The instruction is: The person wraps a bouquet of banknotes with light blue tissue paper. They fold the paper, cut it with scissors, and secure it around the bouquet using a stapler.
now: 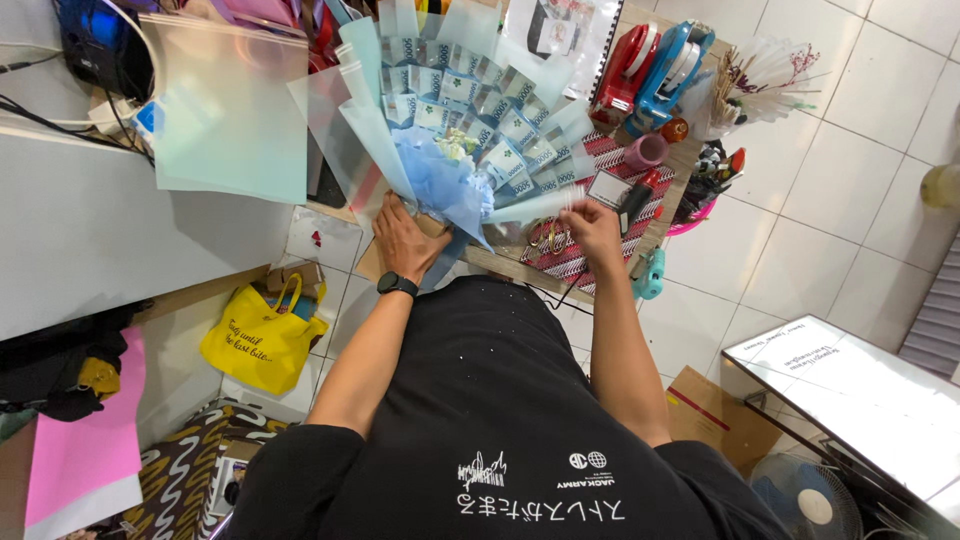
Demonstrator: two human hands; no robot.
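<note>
Two hands at the table edge: the left hand (405, 240) lies spread flat just below the banknote bouquet (465, 130), by its blue wrap; the right hand (592, 225) pinches the bouquet's pale wrapping sheet (535, 205) at the lower right.

a small gift-wrapping craft shop

a crowded counter (600, 270) carries red and blue tape dispensers (655, 62), pale wrapping sheets (235, 110) at far left and a folded-banknote bouquet (470, 120). a white tiled floor (830, 200) lies right; a yellow tote bag (262, 340) sits near left.
</note>
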